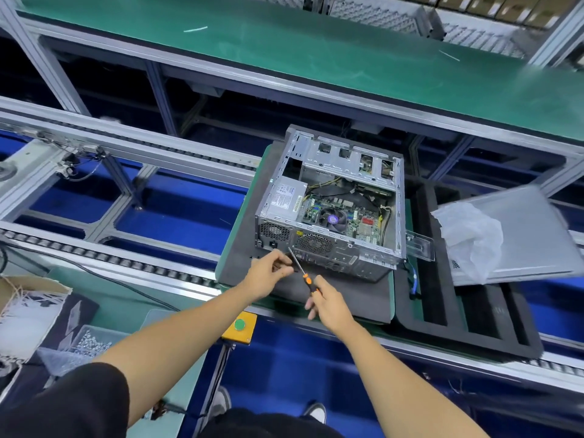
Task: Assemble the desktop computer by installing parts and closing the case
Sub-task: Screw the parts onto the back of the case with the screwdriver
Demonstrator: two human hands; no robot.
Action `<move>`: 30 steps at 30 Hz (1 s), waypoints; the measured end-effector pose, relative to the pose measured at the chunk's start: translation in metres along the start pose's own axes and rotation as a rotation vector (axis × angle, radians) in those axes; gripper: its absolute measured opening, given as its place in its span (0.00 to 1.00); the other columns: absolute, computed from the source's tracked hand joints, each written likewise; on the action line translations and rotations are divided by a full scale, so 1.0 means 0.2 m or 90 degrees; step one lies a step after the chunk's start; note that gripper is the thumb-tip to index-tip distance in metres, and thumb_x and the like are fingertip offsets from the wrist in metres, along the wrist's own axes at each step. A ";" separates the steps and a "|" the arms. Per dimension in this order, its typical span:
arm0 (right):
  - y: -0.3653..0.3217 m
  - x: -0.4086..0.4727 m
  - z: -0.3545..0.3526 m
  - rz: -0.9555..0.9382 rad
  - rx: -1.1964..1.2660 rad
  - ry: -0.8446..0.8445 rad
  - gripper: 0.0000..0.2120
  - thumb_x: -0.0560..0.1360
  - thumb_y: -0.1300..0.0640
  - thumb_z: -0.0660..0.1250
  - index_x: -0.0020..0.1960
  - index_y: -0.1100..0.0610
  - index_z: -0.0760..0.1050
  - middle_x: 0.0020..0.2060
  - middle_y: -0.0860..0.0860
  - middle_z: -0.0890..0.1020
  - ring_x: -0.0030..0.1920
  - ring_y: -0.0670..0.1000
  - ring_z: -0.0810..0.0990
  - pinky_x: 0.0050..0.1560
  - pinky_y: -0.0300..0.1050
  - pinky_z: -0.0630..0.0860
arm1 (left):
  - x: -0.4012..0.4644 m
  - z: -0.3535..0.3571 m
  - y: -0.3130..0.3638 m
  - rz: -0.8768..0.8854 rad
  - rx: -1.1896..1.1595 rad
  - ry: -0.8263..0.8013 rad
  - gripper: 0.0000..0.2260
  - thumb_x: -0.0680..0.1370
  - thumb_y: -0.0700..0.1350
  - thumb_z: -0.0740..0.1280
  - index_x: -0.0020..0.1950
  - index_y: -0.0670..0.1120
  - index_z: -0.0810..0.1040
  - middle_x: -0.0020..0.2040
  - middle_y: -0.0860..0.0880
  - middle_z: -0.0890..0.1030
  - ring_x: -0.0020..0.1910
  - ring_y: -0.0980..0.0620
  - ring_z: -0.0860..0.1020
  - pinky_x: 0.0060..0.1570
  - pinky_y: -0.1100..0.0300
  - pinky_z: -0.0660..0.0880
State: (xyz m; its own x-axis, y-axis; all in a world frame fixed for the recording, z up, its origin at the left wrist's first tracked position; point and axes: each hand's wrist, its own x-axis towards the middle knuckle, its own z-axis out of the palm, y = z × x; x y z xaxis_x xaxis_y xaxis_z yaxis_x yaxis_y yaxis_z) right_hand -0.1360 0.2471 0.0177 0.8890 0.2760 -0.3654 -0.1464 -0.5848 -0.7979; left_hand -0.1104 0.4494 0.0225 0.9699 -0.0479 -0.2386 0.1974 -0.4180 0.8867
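Note:
An open desktop case point(331, 200) lies on its side on a dark foam pad point(347, 298), its motherboard, CPU fan and power supply exposed. My right hand point(328, 305) grips an orange-and-black screwdriver point(305, 275) whose tip points at the case's rear panel near the power socket. My left hand point(268, 273) is just left of the shaft, fingers pinched together at the blade near the tip; whatever small thing it holds is hidden. The grey side panel point(537, 241) lies to the right, partly under a crumpled plastic bag point(471, 238).
The pad sits on a roller conveyor point(110, 260). A black foam tray with slots point(467, 314) lies at the right. A clear bin of screws point(85, 346) stands lower left, beside a yellow box with a green button point(240, 325). A green shelf point(284, 49) runs behind.

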 end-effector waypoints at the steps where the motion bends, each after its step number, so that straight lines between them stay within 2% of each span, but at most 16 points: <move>1: 0.03 -0.02 0.00 0.027 0.008 -0.003 0.10 0.84 0.66 0.53 0.47 0.55 0.67 0.37 0.56 0.81 0.30 0.55 0.78 0.40 0.53 0.78 | 0.02 0.00 -0.02 0.000 0.072 -0.010 0.09 0.79 0.41 0.72 0.59 0.42 0.80 0.53 0.45 0.81 0.54 0.49 0.76 0.60 0.56 0.71; 4: 0.14 -0.07 -0.01 0.077 0.015 -0.018 0.10 0.84 0.65 0.53 0.46 0.56 0.65 0.37 0.55 0.80 0.29 0.55 0.78 0.39 0.50 0.76 | 0.07 0.03 -0.02 0.004 0.232 -0.053 0.14 0.78 0.44 0.74 0.61 0.44 0.78 0.59 0.43 0.77 0.60 0.44 0.73 0.65 0.50 0.70; 9: 0.27 -0.15 -0.01 0.127 0.037 -0.009 0.10 0.83 0.67 0.52 0.45 0.57 0.63 0.36 0.57 0.80 0.28 0.57 0.77 0.40 0.53 0.76 | 0.11 0.12 0.01 -0.007 0.322 -0.036 0.14 0.81 0.46 0.70 0.64 0.43 0.74 0.61 0.43 0.72 0.61 0.42 0.73 0.61 0.47 0.73; 12: 0.31 -0.18 -0.01 0.147 0.054 -0.001 0.11 0.82 0.68 0.52 0.45 0.56 0.63 0.36 0.58 0.80 0.29 0.58 0.77 0.36 0.49 0.75 | 0.15 0.15 -0.01 0.001 0.419 -0.008 0.13 0.83 0.48 0.67 0.64 0.42 0.75 0.60 0.41 0.72 0.58 0.40 0.75 0.56 0.50 0.75; 14: 0.33 -0.18 -0.01 0.157 0.063 0.000 0.11 0.82 0.68 0.52 0.44 0.56 0.63 0.36 0.58 0.80 0.29 0.58 0.77 0.35 0.48 0.75 | 0.16 0.15 -0.02 0.034 0.466 -0.035 0.12 0.83 0.49 0.65 0.63 0.43 0.76 0.61 0.42 0.74 0.59 0.40 0.77 0.53 0.55 0.73; 16: 0.34 -0.18 -0.01 0.172 0.073 -0.001 0.10 0.82 0.68 0.52 0.44 0.57 0.62 0.36 0.58 0.79 0.29 0.58 0.77 0.35 0.50 0.76 | 0.17 0.17 -0.03 0.072 0.474 -0.048 0.15 0.83 0.51 0.62 0.64 0.44 0.78 0.64 0.44 0.77 0.62 0.42 0.76 0.57 0.54 0.73; 17: 0.34 -0.18 -0.01 0.179 0.077 -0.003 0.10 0.81 0.68 0.52 0.44 0.57 0.62 0.36 0.59 0.79 0.29 0.58 0.77 0.36 0.51 0.76 | 0.18 0.18 -0.03 0.081 0.469 -0.038 0.15 0.84 0.51 0.61 0.64 0.44 0.78 0.64 0.45 0.77 0.63 0.43 0.76 0.58 0.53 0.73; 19: 0.36 -0.18 -0.01 0.185 0.081 -0.007 0.10 0.82 0.67 0.51 0.44 0.57 0.62 0.37 0.59 0.80 0.29 0.58 0.77 0.37 0.52 0.76 | 0.16 0.19 -0.02 0.095 0.455 -0.026 0.10 0.84 0.45 0.61 0.64 0.44 0.75 0.62 0.44 0.75 0.60 0.44 0.76 0.52 0.54 0.72; 21: 0.37 -0.18 0.00 0.189 0.085 -0.016 0.10 0.82 0.67 0.51 0.44 0.57 0.62 0.36 0.58 0.80 0.29 0.58 0.77 0.39 0.56 0.76 | 0.14 0.20 -0.03 0.093 0.400 0.008 0.06 0.84 0.40 0.61 0.60 0.42 0.72 0.56 0.43 0.75 0.53 0.43 0.76 0.48 0.53 0.73; 23: 0.37 -0.17 0.01 0.193 0.086 -0.030 0.10 0.82 0.68 0.51 0.44 0.57 0.63 0.35 0.57 0.80 0.29 0.58 0.77 0.41 0.59 0.77 | 0.09 0.21 -0.05 0.056 0.254 0.034 0.03 0.82 0.39 0.64 0.53 0.40 0.72 0.47 0.42 0.76 0.43 0.44 0.74 0.46 0.51 0.74; 25: 0.36 -0.16 0.02 0.188 0.080 -0.044 0.09 0.81 0.68 0.51 0.44 0.58 0.63 0.34 0.56 0.81 0.28 0.58 0.77 0.42 0.61 0.77 | 0.04 0.21 -0.08 -0.017 0.091 0.068 0.03 0.81 0.37 0.65 0.50 0.39 0.71 0.42 0.42 0.78 0.39 0.47 0.74 0.44 0.53 0.74; 27: 0.34 -0.15 0.04 0.180 0.073 -0.058 0.10 0.81 0.67 0.52 0.44 0.58 0.64 0.34 0.55 0.81 0.29 0.59 0.78 0.42 0.62 0.78 | -0.01 0.22 -0.12 -0.095 -0.058 0.085 0.02 0.82 0.35 0.63 0.53 0.38 0.71 0.45 0.38 0.80 0.40 0.47 0.77 0.47 0.52 0.77; 30: 0.31 -0.13 0.07 0.167 0.050 -0.079 0.09 0.82 0.65 0.53 0.44 0.57 0.65 0.34 0.54 0.83 0.29 0.59 0.79 0.42 0.60 0.77 | -0.06 0.22 -0.16 -0.182 -0.245 0.077 0.04 0.84 0.34 0.61 0.57 0.38 0.73 0.50 0.37 0.80 0.46 0.46 0.81 0.49 0.57 0.79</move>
State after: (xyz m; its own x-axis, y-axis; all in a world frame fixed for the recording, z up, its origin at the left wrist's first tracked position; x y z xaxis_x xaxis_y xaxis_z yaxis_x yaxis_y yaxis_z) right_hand -0.1739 0.2141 -0.0284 0.7575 0.2170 -0.6158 -0.4011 -0.5895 -0.7011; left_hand -0.1348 0.4234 -0.0210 0.8741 0.1351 -0.4666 0.4746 -0.0332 0.8796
